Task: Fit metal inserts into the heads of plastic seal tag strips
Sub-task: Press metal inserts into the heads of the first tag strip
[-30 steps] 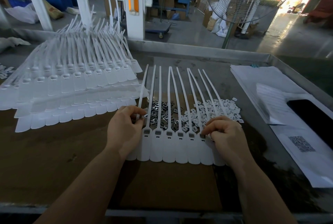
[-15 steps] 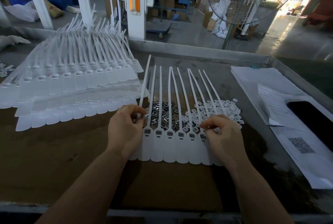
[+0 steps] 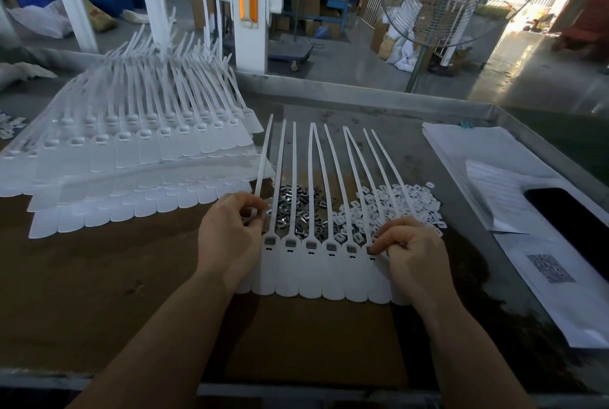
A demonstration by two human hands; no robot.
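My left hand (image 3: 230, 237) has its fingers pinching the leftmost tail of the seal tag strips (image 3: 316, 270) flat on the tabletop (image 3: 99, 293), right hand (image 3: 412, 253) fingers curled, pressing a head, metal inserts (image 3: 296, 207) piled just behind.

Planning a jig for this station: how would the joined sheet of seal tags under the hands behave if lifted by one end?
The tag sheet looks thin, so it would probably sag. Its long tails already splay unevenly, so likely floppy. Probably light.

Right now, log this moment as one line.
left hand: pinches strip tail | right hand: fingertips at tag strips head | metal inserts: piled behind
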